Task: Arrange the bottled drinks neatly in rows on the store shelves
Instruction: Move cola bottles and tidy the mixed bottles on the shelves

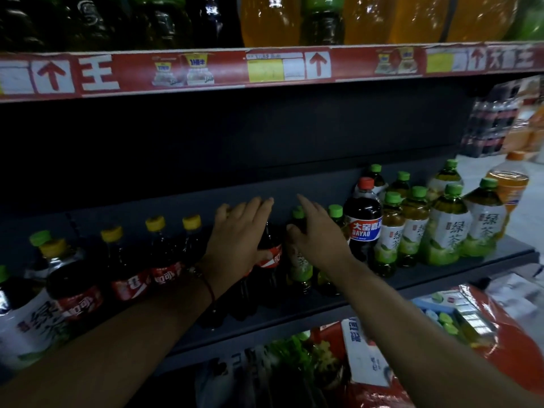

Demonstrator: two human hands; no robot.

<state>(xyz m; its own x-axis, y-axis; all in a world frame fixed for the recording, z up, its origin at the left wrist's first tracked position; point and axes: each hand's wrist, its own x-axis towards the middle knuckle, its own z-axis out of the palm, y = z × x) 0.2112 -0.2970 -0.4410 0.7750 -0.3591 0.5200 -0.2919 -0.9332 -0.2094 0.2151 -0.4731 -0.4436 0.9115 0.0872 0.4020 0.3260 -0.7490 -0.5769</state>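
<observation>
On the dark middle shelf (294,316) stands a row of cola bottles with yellow caps (160,254). My left hand (238,231) rests over the top of a red-labelled cola bottle (272,257), fingers stretched out, thumb against its label. My right hand (318,234) lies on a green-capped tea bottle (300,266) beside it, fingers extended past its cap. To the right stands a Dayao cola bottle (363,222) with a red cap, then several green tea bottles (447,228) in rows.
The upper shelf edge (265,66) carries red price strips, with large orange and dark bottles above. An orange drink bottle (507,184) stands at the far right end. A green tea bottle (26,322) sits at the near left. Packaged goods (368,348) fill the shelf below.
</observation>
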